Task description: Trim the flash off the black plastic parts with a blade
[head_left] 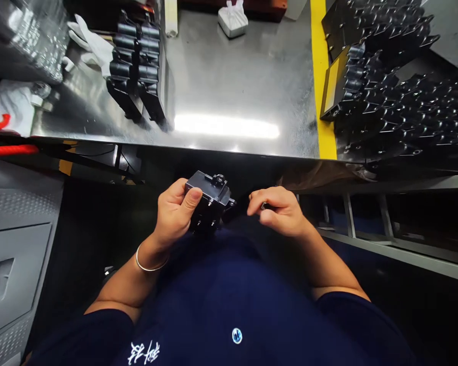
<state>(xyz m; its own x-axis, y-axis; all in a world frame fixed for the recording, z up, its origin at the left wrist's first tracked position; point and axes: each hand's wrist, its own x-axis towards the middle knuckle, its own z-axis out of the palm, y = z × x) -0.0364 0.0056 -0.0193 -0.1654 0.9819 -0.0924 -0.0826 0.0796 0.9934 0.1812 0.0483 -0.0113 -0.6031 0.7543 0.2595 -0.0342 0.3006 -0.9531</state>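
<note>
Black housing (209, 201) sits within the left hand (174, 211).

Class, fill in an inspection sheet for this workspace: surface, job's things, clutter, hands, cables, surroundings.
Surface: steel table with yellow stripe.
Job's things: black part; small dark piece.
Clutter: white gloves; white packet; stacked black parts.
Hands: left hand grips the black part; right hand pinches the small dark piece.
Cables: red cord, at left.
Surroundings: grey cabinet; metal shelving.
</note>
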